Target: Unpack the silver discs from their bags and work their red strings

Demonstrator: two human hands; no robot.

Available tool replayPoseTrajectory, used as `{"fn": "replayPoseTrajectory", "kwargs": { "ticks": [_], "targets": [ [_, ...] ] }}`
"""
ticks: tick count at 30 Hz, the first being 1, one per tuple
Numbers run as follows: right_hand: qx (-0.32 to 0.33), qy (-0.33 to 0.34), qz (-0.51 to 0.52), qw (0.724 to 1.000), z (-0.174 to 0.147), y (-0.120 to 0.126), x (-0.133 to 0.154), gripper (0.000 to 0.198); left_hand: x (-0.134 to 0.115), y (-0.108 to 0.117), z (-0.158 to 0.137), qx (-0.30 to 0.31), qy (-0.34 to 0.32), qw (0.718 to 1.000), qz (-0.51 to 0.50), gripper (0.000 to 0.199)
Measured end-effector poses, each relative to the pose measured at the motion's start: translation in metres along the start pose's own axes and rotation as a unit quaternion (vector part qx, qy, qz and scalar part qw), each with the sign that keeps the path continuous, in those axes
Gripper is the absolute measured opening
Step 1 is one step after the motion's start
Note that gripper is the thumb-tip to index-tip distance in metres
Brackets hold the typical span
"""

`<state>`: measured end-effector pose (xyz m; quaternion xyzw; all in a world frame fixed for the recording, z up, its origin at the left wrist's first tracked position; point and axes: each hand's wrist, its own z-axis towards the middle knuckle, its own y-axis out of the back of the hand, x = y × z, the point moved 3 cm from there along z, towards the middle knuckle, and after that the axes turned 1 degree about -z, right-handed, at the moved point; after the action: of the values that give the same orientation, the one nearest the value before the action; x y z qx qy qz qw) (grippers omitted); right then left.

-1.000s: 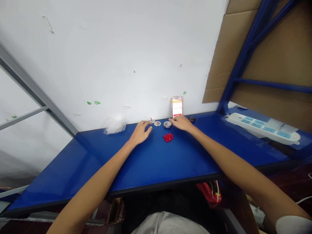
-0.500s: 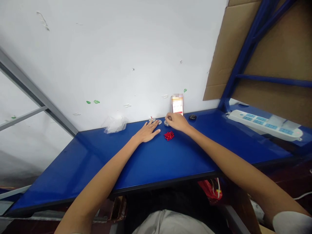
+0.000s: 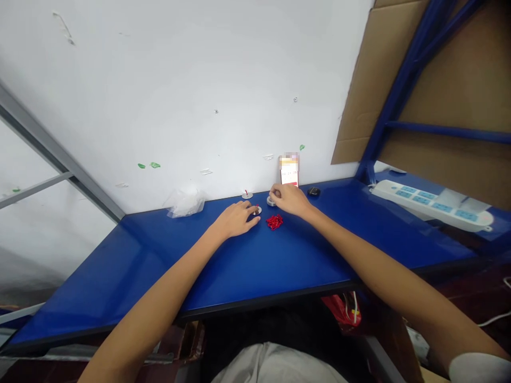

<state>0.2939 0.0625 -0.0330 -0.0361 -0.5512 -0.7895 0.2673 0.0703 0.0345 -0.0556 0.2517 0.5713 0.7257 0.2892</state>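
My left hand (image 3: 238,219) lies low over the blue table, fingers stretched and apart. Its fingertips touch a small round silver disc (image 3: 258,211) with a bit of red on it, partly covered by the fingers. Just behind stands another flat disc (image 3: 247,196) with a red piece upright on it. My right hand (image 3: 290,198) is closed, its fingertips pinched over a low grey, round, stack-like thing (image 3: 271,201); what they hold is hidden. A pile of small red pieces (image 3: 274,222) lies between the hands, nearer to me.
Against the white wall leans a lit phone (image 3: 289,171), behind my right hand. A small black object (image 3: 314,191) lies to its right. Crumpled clear plastic (image 3: 186,203) sits at the back left. A white power strip (image 3: 431,205) is at the right, by the blue frame (image 3: 393,114).
My left hand has drawn back toward me, and the disc under its fingers has come nearer too. The disc with the upright red piece is now uncovered. My right hand stays in place.
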Motion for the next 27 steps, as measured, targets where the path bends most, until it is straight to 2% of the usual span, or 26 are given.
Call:
{"fn": "replayPoseTrajectory", "kwargs": {
  "ticks": [8, 11, 13, 15, 16, 19, 21, 23, 27],
  "targets": [
    [0.015, 0.018, 0.017, 1.0, -0.005, 0.003, 0.011, 0.019, 0.006, -0.011, 0.0, 0.01, 0.015, 0.998, -0.054, 0.063],
    [0.026, 0.032, 0.028, 0.999, -0.007, 0.004, 0.016, 0.018, 0.013, -0.016, 0.001, 0.011, 0.029, 0.994, -0.103, 0.068],
    [0.03, 0.051, 0.041, 0.997, -0.008, 0.002, 0.017, 0.018, 0.019, -0.017, 0.001, -0.013, 0.055, 0.985, -0.163, 0.068],
    [0.031, 0.076, 0.064, 0.995, -0.008, -0.002, 0.018, 0.017, 0.026, -0.015, 0.003, -0.051, 0.096, 0.959, -0.262, 0.064],
    [0.028, 0.089, 0.079, 0.993, -0.009, -0.004, 0.018, 0.017, 0.029, -0.015, 0.004, -0.069, 0.115, 0.934, -0.33, 0.063],
    [0.006, 0.132, 0.129, 0.983, -0.01, -0.009, 0.021, 0.02, 0.029, -0.011, 0.007, -0.105, 0.13, 0.827, -0.537, 0.065],
    [-0.012, 0.157, 0.153, 0.976, -0.011, -0.011, 0.023, 0.02, 0.024, -0.008, 0.007, -0.127, 0.118, 0.775, -0.608, 0.067],
    [-0.03, 0.164, 0.164, 0.972, -0.012, -0.01, 0.026, 0.017, 0.018, -0.005, 0.007, -0.146, 0.114, 0.762, -0.62, 0.067],
    [-0.06, 0.158, 0.166, 0.972, -0.015, -0.005, 0.028, 0.014, 0.008, -0.005, 0.008, -0.165, 0.113, 0.782, -0.59, 0.066]
  ]
}}
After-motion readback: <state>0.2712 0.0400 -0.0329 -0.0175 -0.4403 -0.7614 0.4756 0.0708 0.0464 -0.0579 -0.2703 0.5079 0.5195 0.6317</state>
